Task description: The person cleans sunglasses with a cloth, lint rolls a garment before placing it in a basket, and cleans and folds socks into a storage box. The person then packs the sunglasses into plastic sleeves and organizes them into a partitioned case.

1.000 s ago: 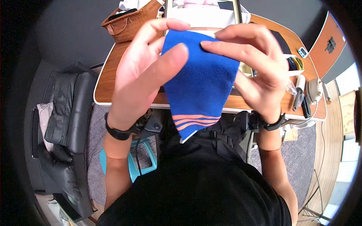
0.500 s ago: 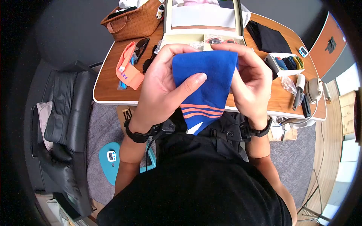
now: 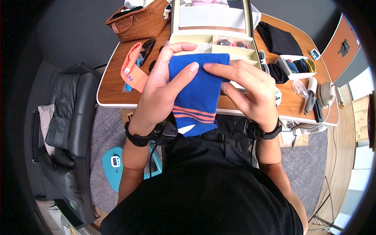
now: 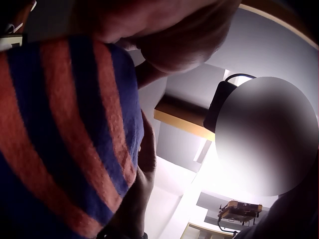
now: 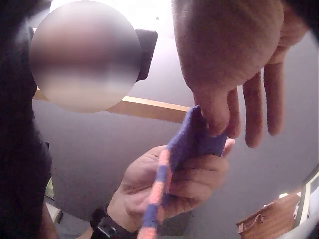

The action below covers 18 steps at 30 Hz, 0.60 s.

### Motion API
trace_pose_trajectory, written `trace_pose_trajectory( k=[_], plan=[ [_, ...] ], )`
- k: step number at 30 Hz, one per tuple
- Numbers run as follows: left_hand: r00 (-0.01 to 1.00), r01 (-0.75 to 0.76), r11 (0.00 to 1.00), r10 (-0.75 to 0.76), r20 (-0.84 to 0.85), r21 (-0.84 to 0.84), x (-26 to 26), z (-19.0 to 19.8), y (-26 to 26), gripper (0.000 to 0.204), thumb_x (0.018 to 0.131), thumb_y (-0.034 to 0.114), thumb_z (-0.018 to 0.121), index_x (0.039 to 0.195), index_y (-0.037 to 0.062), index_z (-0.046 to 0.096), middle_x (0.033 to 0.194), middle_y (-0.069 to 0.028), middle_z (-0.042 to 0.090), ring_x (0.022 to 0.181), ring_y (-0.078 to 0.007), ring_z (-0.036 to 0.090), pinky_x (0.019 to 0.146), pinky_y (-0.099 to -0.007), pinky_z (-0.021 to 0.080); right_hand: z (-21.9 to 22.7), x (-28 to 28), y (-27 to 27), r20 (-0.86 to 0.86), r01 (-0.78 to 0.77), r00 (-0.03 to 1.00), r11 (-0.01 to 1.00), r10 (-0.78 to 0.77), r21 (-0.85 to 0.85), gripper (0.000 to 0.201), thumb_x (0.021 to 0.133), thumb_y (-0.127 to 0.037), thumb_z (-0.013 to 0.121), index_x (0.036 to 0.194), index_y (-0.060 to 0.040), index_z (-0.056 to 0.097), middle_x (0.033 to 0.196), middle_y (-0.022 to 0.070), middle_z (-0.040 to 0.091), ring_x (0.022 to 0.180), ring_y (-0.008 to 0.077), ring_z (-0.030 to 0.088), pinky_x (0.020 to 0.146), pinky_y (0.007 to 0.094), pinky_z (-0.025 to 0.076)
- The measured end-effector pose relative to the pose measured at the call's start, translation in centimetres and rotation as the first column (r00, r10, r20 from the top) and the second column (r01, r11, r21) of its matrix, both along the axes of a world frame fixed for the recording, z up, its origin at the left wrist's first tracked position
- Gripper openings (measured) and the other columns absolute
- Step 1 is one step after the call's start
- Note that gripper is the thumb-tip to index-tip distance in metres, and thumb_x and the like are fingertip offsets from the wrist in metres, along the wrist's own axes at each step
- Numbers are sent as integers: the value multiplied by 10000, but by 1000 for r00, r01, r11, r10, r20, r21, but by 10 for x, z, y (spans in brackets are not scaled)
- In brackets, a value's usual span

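A folded blue sock [image 3: 197, 84] with orange stripes and a white patch near its lower end hangs between both hands, above the table's front edge. My left hand [image 3: 156, 86] holds its left side, thumb pressed on the front and fingers behind. My right hand [image 3: 252, 88] pinches the right side near the top, with the index finger lying on the front. In the left wrist view the striped part of the sock [image 4: 65, 129] fills the left side. The right wrist view shows the sock [image 5: 192, 144] edge-on, with the right thumb at its upper end and other fingers pointing down.
An open compartment box [image 3: 188, 39] stands behind the hands. To its left lie an orange band-like cloth [image 3: 133, 68], sunglasses [image 3: 147, 47] and a woven basket [image 3: 143, 25]. On the right are black folded cloth [image 3: 280, 39], a white box [image 3: 288, 66] of rolled fabric and a lint roller [image 3: 311, 90].
Both hands have come down from nearer the camera, and the sock has shifted left since half a second ago. The right fingers moved from behind the sock onto its front.
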<state>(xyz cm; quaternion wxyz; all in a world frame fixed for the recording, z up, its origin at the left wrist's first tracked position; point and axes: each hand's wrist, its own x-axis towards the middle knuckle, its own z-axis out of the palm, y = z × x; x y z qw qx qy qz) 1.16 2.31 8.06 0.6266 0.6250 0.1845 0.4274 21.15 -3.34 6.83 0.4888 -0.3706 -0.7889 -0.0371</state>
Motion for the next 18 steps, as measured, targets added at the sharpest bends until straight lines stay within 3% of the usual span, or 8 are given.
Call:
trace_pose_trajectory(
  k=[5,7,8,9,12,15,16,18],
  plan=[
    [998,64,994,-66,-18,-83,-4,1,-2,454,1005,254,477,1353,-29,405,1230,-136,561,1152,-168,549,989,-304,430,7,1,-8,-51,134,990,991,-133,2,294,701,-63,752,993,-96,737,881,81,613,779,215,615,673,320,486],
    [977,212,977,-213,27,35,-10,-6,9,562,987,370,469,1354,-49,392,1240,-155,552,1166,-193,547,1014,-324,415,5,3,-5,-202,120,973,993,-114,18,251,712,-43,746,962,-57,718,964,105,632,856,211,643,692,292,530],
    [979,202,978,-202,6,43,-11,-9,12,596,937,321,576,1352,-62,385,1245,-161,544,1169,-198,544,1031,-332,402,0,-1,-1,-400,-15,917,1000,13,-1,201,768,-21,704,967,-8,682,1006,106,640,903,178,645,713,255,562],
    [979,202,978,-203,5,43,-10,-9,8,596,937,321,576,1352,-62,385,1245,-161,544,1169,-198,544,1031,-332,402,-2,-1,1,-400,-14,916,1000,13,-1,201,768,-21,704,967,-8,682,1006,106,640,903,178,645,713,255,562],
    [993,118,980,-120,0,162,-2,-9,-2,506,902,93,678,1312,-9,398,1172,-83,543,1106,-127,538,953,-293,456,-6,-2,0,-526,-147,849,980,54,-136,173,887,-30,637,1046,34,621,1009,87,638,939,111,623,719,221,554],
    [999,-28,983,34,-28,184,8,-12,-2,401,949,97,617,1281,4,412,1163,-80,547,1075,-115,552,921,-275,472,-12,-21,-2,-701,-229,713,945,0,-233,184,948,-62,574,1109,23,602,1018,79,635,929,100,619,764,233,532],
    [999,-50,977,52,-6,205,10,-15,-3,344,976,99,575,1269,12,417,1162,-84,547,1051,-107,557,902,-258,477,-14,-22,0,-620,-180,785,961,12,-209,254,1010,-146,482,1177,16,582,1003,72,639,931,99,608,808,260,506],
    [995,-95,968,96,7,231,16,-19,-4,351,980,105,570,1277,10,410,1160,-84,544,1053,-109,556,908,-260,474,-12,-37,-12,-797,-399,602,880,40,-257,433,1034,-291,420,1342,11,455,1154,130,573,1010,152,570,842,286,486]
  ],
)
